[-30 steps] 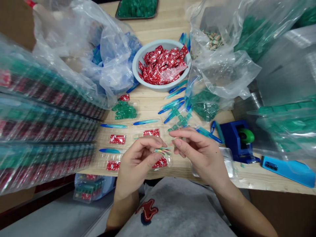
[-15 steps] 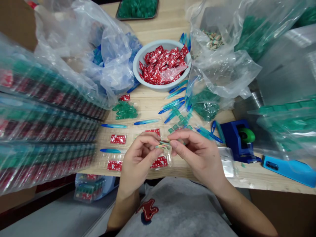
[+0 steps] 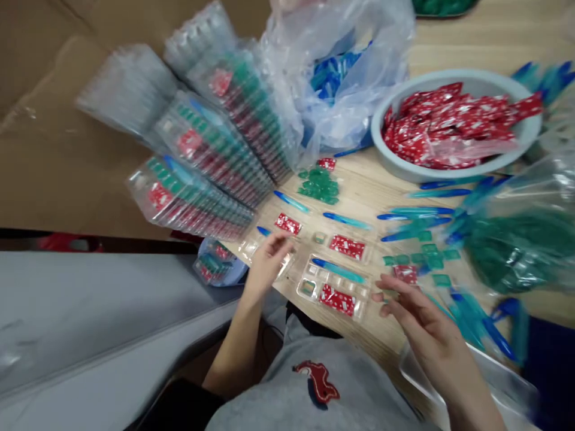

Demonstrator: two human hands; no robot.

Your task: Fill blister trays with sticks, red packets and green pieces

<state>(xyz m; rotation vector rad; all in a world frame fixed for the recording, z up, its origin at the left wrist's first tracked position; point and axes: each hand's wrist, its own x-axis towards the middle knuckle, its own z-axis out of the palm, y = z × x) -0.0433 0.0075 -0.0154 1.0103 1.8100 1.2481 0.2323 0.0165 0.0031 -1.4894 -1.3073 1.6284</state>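
My left hand (image 3: 268, 258) reaches over a clear plastic blister tray (image 3: 246, 248) at the left, fingers bent and close together. Motion blur hides what, if anything, is in its fingertips. My right hand (image 3: 420, 317) hovers to the right of a nearer tray (image 3: 300, 293), with thumb and fingers apart. That nearer tray holds a blue pen-shaped piece (image 3: 339, 270), a red packet with white marks (image 3: 336, 300) and a small patterned piece (image 3: 308, 288) in a square compartment. Behind it lies another tray with a red packet (image 3: 347, 246) and a blue pen-shaped piece (image 3: 345, 220).
Stacks of filled trays (image 3: 211, 155) stand at the left. A grey-blue bowl (image 3: 381, 146) of red packets sits at the back. Green pieces (image 3: 320, 185) and loose blue pens (image 3: 415, 212) lie on the wooden table. Plastic bags (image 3: 354, 129) stand behind.
The view has swung to the left. My hands, which were together around small patterned pieces, have parted; the left is over the left tray and the right stays at the right.
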